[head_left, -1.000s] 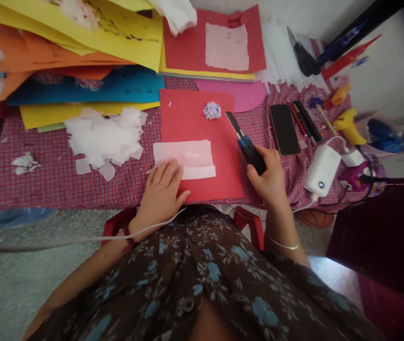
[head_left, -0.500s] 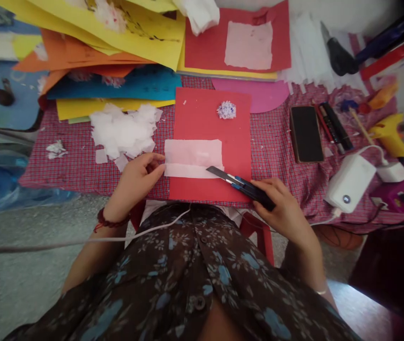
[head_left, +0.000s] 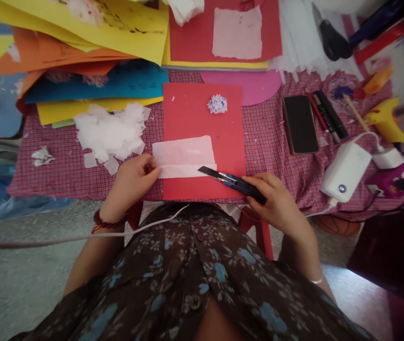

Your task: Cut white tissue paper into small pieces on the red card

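Note:
A sheet of thin white tissue paper (head_left: 184, 150), with a doubled or folded strip along its near edge, lies on red card (head_left: 202, 189). My left hand (head_left: 133, 177) pinches the paper's left end at the fold, thumb and finger together. In my right hand (head_left: 273, 199) is a black utility knife (head_left: 237, 183), held by its handle with the blade out. The blade points left and its tip rests on or just over the folded strip near the right end; contact cannot be made out. A blue-and-white speckled paper ball (head_left: 217, 103) sits near the card's far right corner.
Cut white paper squares (head_left: 111, 132) are heaped left of the card. Behind are stacked coloured sheets (head_left: 98, 87) and white paper strips (head_left: 299, 38) with black-handled scissors (head_left: 333, 40). To the right lie a phone (head_left: 300, 124), pens (head_left: 326, 116) and a white power bank (head_left: 346, 173).
The tissue paper's far right corner has tilted upward slightly while the knife stays at the strip. The whole view has shifted, so the table things appear further left and a little higher.

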A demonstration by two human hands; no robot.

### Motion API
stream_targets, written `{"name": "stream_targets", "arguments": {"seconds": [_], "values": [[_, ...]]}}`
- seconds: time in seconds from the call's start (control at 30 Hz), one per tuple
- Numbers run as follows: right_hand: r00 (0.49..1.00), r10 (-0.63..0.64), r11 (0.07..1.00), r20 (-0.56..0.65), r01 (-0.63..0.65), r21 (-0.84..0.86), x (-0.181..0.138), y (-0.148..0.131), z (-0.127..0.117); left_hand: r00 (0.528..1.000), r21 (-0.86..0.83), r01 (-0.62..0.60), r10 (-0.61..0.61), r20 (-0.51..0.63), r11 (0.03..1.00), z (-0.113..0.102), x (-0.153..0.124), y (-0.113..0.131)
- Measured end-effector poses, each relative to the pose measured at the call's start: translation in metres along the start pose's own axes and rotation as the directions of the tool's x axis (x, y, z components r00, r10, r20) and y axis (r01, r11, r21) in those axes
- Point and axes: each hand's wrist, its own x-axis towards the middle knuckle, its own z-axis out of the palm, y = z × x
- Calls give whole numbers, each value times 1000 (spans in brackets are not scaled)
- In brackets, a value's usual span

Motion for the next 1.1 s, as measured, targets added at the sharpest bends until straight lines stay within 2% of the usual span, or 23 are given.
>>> {"name": "stream_targets", "arguments": {"seconds": [0.13,0.23,0.33,0.47,0.57,0.7,0.8,0.9,1.1], "values": [[1000,-3,1000,1,3,7,1,-1,0,999,-219,22,-31,-34,975,0,-3,-2],[1000,-5,1000,-3,5,13,1,-1,-1,994,-302,-50,18,-109,952,3,-5,-2],[1000,-2,1000,-5,2,15,1,-1,-1,964,-189,-169,122,-238,967,7,-7,0],[1000,-9,1000,-13,9,10,0,1,1,916,61,-223,230,-330,973,12,-9,0],[1000,-15,1000,-11,15,9,0,2,1,928,71,-211,222,-299,975,15,-11,-2],[1000,-12,1000,-7,12,10,0,1,1,976,-193,-79,36,-215,978,17,-12,-4],[1000,-13,1000,-4,13,14,0,1,0,982,-307,-41,-18,-186,951,15,-9,-6],[1000,-18,1000,-6,18,10,0,2,1,986,-251,-27,-15,-164,968,12,-6,-5],[1000,-17,1000,-12,17,13,0,1,1,982,40,-32,39,-187,999,14,-10,-6]]}}
